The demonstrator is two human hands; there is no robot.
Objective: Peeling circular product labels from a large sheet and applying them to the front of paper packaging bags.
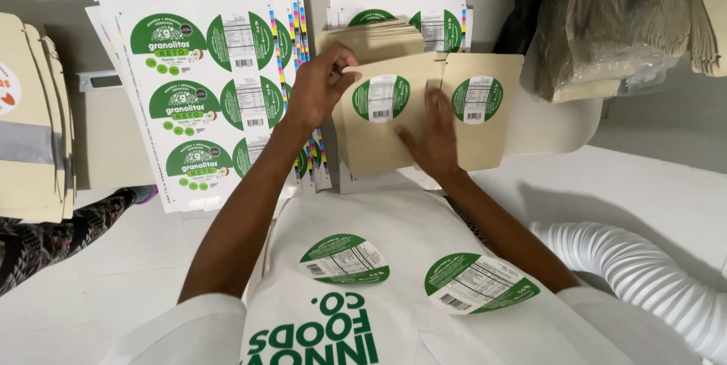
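Pouch (379,119) lies flat, long axis running away, both hands (319,88) pressing.

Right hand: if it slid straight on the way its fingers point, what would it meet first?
The right hand lies flat on a tan pouch, fingers pointing up and slightly left. Going on, it would probably first cross that pouch's green round label, then the stack of tan pouches behind; depth is unclear.

Matt tan paper pouches (379,134), glossy label sheets (204,70), ribbed white plastic hose (644,274).
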